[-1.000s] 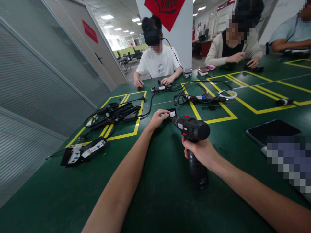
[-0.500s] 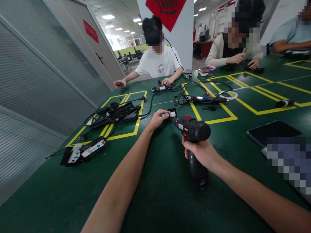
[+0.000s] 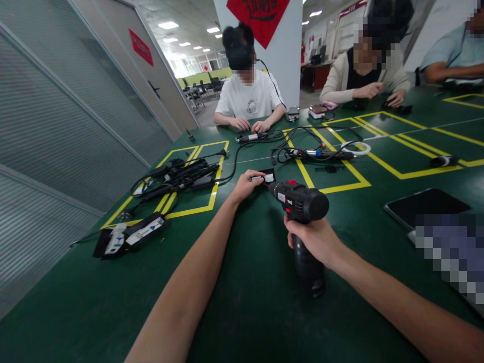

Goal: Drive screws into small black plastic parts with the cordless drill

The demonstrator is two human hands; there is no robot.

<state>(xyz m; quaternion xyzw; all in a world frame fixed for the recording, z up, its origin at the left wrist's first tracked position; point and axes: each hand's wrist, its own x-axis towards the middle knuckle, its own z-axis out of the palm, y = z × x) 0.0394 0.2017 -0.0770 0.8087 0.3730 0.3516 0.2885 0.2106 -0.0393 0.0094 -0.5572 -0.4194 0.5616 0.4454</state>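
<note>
My right hand (image 3: 312,237) is wrapped round the grip of a black cordless drill (image 3: 300,199) with red buttons. The drill's chuck points away from me and to the left, and its tip meets the near edge of a small black piece with white labels (image 3: 269,177). My left hand (image 3: 245,185) grips that piece at its left end, fingers closed over it. The drill hides the exact contact point. To the left lies a bundle of black cables and adapters (image 3: 181,179), and closer to me a black flat part with white labels (image 3: 145,229).
Across the green table (image 3: 242,312) sits a person in a white shirt (image 3: 247,98); two more people sit to the right. Ahead lie corded screwdriver-like tools (image 3: 313,154) and a white ring (image 3: 355,147). A dark phone (image 3: 427,205) lies at right.
The person opposite reached out to the left, set down a small dark thing, and brought that hand back. My hands, the drill and the labelled piece stay practically still.
</note>
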